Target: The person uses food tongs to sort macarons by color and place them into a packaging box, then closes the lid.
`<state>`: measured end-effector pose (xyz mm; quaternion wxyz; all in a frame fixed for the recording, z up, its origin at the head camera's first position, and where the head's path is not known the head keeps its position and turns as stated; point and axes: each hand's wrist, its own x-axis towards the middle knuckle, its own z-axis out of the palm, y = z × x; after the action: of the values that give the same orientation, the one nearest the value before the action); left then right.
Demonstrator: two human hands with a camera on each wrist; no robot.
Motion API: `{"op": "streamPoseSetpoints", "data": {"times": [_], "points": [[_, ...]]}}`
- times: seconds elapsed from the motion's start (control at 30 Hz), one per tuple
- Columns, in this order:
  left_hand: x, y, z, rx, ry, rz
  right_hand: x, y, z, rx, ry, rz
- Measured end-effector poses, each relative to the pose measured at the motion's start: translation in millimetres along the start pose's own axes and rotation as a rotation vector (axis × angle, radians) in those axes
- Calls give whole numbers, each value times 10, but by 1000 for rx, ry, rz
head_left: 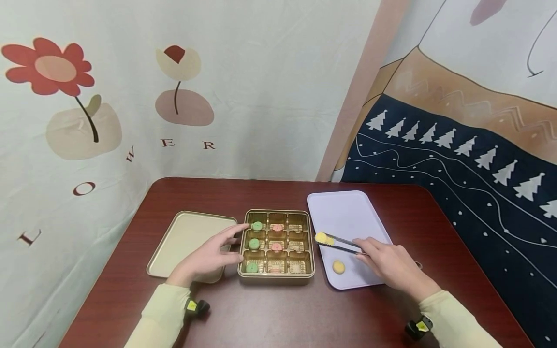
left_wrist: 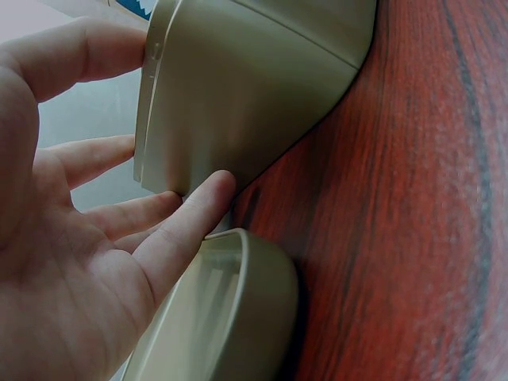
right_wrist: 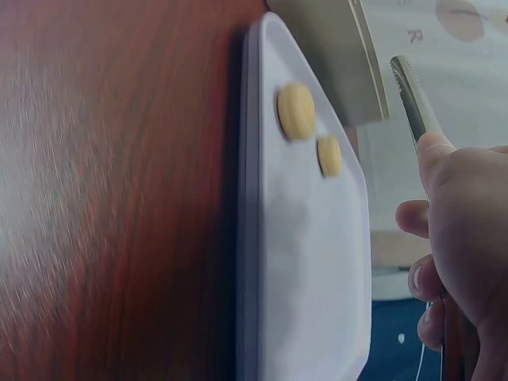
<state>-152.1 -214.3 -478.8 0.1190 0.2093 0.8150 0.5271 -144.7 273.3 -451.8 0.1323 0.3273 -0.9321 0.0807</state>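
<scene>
My right hand (head_left: 389, 263) grips metal tongs (head_left: 345, 242) over the lilac tray (head_left: 348, 208). In the head view the tong tips overlap a yellow macaron (head_left: 321, 237); the right wrist view shows that macaron (right_wrist: 329, 155) on the tray, apart from the tips. Another yellow macaron (head_left: 339, 267) lies nearer the front. My left hand (head_left: 213, 256), fingers spread, touches the left side of the gold compartment box (head_left: 276, 280). Green macarons (head_left: 254, 244) fill its left column. Pink macarons (head_left: 277, 247) sit in the middle column, the front one barely showing. The right column has bare compartments.
A gold lid (head_left: 191, 232) lies left of the box, partly beneath my left forearm and hand. All of it stands on a dark red-brown wooden table (head_left: 270, 319). Printed cloth (head_left: 270, 96) hangs behind the table's back edge.
</scene>
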Motion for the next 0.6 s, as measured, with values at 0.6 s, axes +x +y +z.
{"op": "streamPoseSetpoints", "data": {"times": [0.6], "points": [[-4,31,-2,-1,2,-11,39,-335,82,35,92,-254]]}}
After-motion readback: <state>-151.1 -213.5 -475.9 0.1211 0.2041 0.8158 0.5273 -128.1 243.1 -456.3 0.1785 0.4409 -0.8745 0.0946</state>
